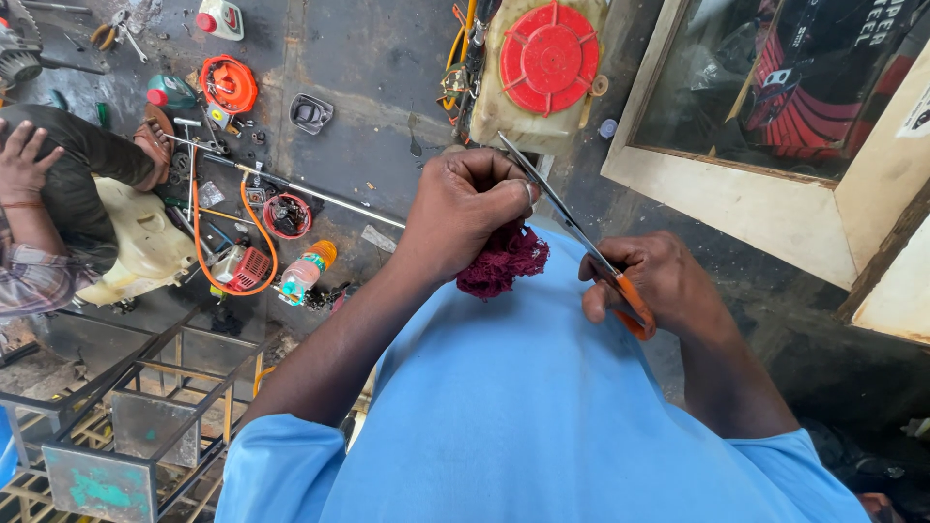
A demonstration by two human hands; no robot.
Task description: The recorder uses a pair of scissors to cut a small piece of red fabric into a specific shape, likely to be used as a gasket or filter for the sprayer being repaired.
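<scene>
Scissors (567, 215), blades up-left, lengthwise diagonal

Small-engine repair workshop, by the look of the floor. Stained concrete floor (368, 58) littered with stripped machine parts: orange hose (199, 242), metal rod (320, 194), red pulley cover (230, 84), pliers (114, 29). Cream fuel tank (494, 107) with red cap (549, 58) nearby. Welded metal rack (145, 407) at lower left (paint flaking). Another person (58, 194) seated among the parts.
</scene>
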